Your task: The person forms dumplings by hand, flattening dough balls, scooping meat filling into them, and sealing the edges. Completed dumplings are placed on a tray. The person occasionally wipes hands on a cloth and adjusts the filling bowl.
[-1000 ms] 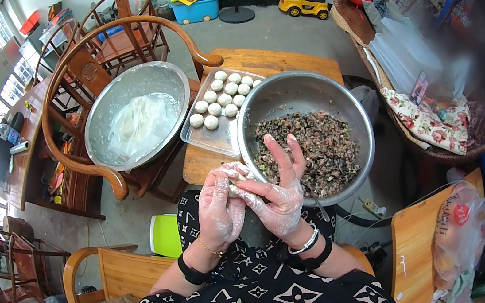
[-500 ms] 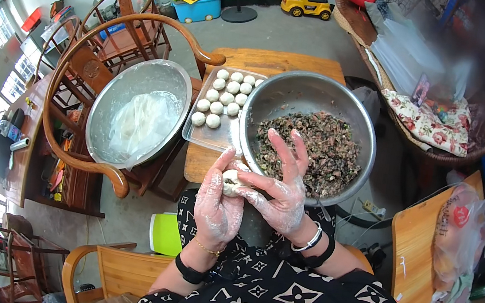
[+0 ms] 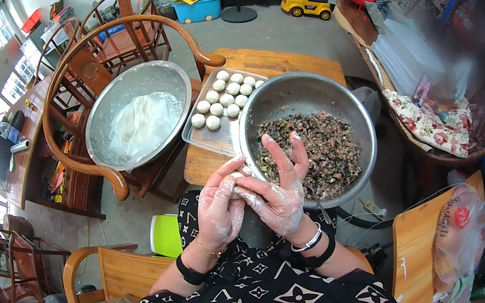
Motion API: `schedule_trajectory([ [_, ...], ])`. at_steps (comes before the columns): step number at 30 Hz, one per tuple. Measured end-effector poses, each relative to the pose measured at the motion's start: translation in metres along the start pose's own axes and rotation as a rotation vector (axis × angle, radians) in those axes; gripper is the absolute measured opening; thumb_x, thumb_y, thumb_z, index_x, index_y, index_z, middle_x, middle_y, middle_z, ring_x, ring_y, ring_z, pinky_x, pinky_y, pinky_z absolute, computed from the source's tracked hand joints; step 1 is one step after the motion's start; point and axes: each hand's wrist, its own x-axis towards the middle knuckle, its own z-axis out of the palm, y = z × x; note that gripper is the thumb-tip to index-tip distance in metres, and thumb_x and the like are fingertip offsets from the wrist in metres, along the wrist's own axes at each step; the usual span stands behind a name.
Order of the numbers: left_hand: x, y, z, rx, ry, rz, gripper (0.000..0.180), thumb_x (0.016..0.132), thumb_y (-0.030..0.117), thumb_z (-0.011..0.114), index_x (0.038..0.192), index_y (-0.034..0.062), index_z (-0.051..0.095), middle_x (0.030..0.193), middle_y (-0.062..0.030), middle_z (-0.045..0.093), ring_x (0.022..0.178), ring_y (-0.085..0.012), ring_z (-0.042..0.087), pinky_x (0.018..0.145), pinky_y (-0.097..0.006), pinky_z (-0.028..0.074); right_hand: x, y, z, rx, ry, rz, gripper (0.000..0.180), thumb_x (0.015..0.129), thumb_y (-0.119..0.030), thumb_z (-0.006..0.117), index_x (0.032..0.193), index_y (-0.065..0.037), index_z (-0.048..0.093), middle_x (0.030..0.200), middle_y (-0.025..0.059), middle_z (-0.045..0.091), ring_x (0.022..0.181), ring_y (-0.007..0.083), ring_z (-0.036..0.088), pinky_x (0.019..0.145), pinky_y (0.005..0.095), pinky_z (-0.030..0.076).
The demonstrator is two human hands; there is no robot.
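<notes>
Between my hands is a small piece of white dough [image 3: 237, 177], mostly hidden by the fingers. My left hand [image 3: 220, 207], floury, is closed round it from the left, thumb and fingers pinching. My right hand [image 3: 279, 197] pinches the same dough with thumb and index finger, while its other fingers stick up over the rim of a large metal bowl [image 3: 371, 129]. Inside that bowl lies a dark chopped filling [image 3: 317, 149] of meat and greens. Left of the bowl, a clear plastic tray [image 3: 213, 139] carries rows of round white dough balls [image 3: 217, 109].
A wooden table [image 3: 203, 167] bears the tray and bowl. At left, a second metal bowl [image 3: 101, 94] with dough under plastic film [image 3: 141, 122] rests on a wooden armchair [image 3: 115, 176]. A yellow toy digger [image 3: 307, 2] and blue bin [image 3: 200, 9] stand by the far wall.
My left fingers have closed further over the dough, which showed more plainly before. Both hands remain in nearly the same place; tray and bowls have stayed put.
</notes>
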Motion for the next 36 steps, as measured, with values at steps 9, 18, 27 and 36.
schedule_trajectory([
  [9,0.000,0.009,0.005,-0.193,-0.014,-0.076,0.055,0.109,0.035,0.033,0.145,-0.0057,0.043,0.126,-0.0135,0.059,0.119,-0.0225,0.056,0.108,-0.038,0.042,0.001,-0.003,0.000,0.091,0.026,0.028,0.027,0.076,-0.024,0.082,0.102,-0.019,0.077,0.153,0.0148,0.045,0.147,0.0436,0.021,0.118,0.0524,0.020],
  [18,-0.004,0.007,0.000,-0.029,-0.069,-0.055,0.047,0.109,0.021,0.037,0.146,-0.0084,0.039,0.126,-0.0148,0.057,0.118,-0.0182,0.055,0.106,-0.035,0.042,0.002,-0.002,-0.002,0.050,0.002,-0.019,0.025,0.076,-0.023,0.082,0.100,-0.019,0.077,0.153,0.0144,0.045,0.147,0.0437,0.021,0.119,0.0518,0.017],
  [27,-0.003,0.005,-0.005,0.054,-0.053,-0.093,0.054,0.110,0.032,0.035,0.147,-0.0069,0.039,0.133,-0.0162,0.054,0.122,-0.0202,0.054,0.109,-0.037,0.041,-0.002,-0.003,0.003,-0.074,0.025,-0.125,0.019,0.077,-0.021,0.080,0.095,-0.017,0.075,0.148,0.0122,0.051,0.144,0.0429,0.027,0.115,0.0502,0.022],
  [36,-0.003,0.006,0.000,-0.090,-0.059,-0.086,0.083,0.104,0.063,0.024,0.146,-0.0069,0.040,0.123,-0.0128,0.060,0.115,-0.0201,0.057,0.107,-0.035,0.040,0.000,-0.009,-0.001,-0.042,-0.008,-0.061,0.027,0.074,-0.020,0.084,0.099,-0.016,0.076,0.146,0.0155,0.052,0.145,0.0458,0.023,0.117,0.0531,0.022],
])
